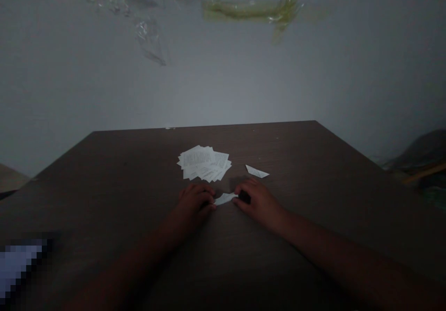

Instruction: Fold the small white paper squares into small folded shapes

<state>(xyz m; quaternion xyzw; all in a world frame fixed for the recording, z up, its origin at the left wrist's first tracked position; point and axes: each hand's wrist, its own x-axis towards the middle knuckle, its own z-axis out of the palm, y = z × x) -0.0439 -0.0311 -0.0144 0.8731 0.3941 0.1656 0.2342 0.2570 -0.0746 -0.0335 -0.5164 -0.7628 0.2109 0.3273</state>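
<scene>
Between my two hands is a small piece of white paper, slightly bent. My left hand pinches its left end between thumb and fingers. At the other end, the thumb and fingertips of my right hand are closed on the same paper. Just beyond my left hand lies a fanned pile of printed paper pieces, overlapping one another. A folded printed strip of paper rests on the table past my right hand.
The dark wooden table reaches back to a pale wall. Clear tape and yellowish tape stick to the wall. A pixelated bright patch is at the lower left. Dim objects sit beyond the table's right edge.
</scene>
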